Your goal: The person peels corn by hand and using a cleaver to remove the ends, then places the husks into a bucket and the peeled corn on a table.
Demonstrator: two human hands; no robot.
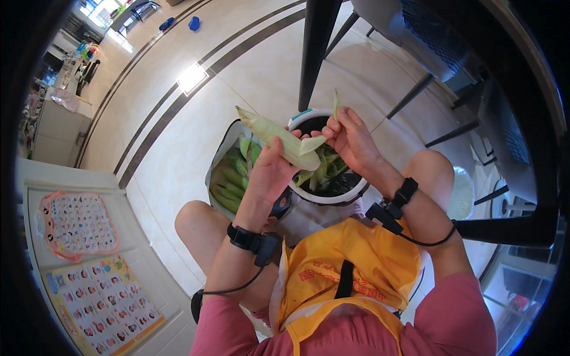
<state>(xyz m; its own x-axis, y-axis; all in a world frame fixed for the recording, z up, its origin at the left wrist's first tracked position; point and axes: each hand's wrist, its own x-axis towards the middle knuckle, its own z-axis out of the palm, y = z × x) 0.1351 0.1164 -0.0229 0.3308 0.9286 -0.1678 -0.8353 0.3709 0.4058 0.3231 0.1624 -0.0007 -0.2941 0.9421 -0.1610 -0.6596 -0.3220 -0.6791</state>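
An ear of corn (285, 141) in pale green husk lies across my left hand (272, 167), whose fingers are closed around it. Its tip points to the upper left, and a husk leaf is folded back near the stem end. My right hand (352, 138) pinches a strip of that husk between thumb and fingers; whether the strip is still attached I cannot tell. Below the hands stands a white bin (329, 201) with a black liner, holding loose green husks (327, 171). Beside it on the left, an open bag (213, 171) holds several unpeeled green ears (229, 182).
A black table leg (318, 58) rises just behind the bin. Chairs (427, 44) with dark legs stand to the right. On the left is a white door (171, 307) with picture posters (102, 302). A yellow apron (347, 267) covers my lap between bent knees.
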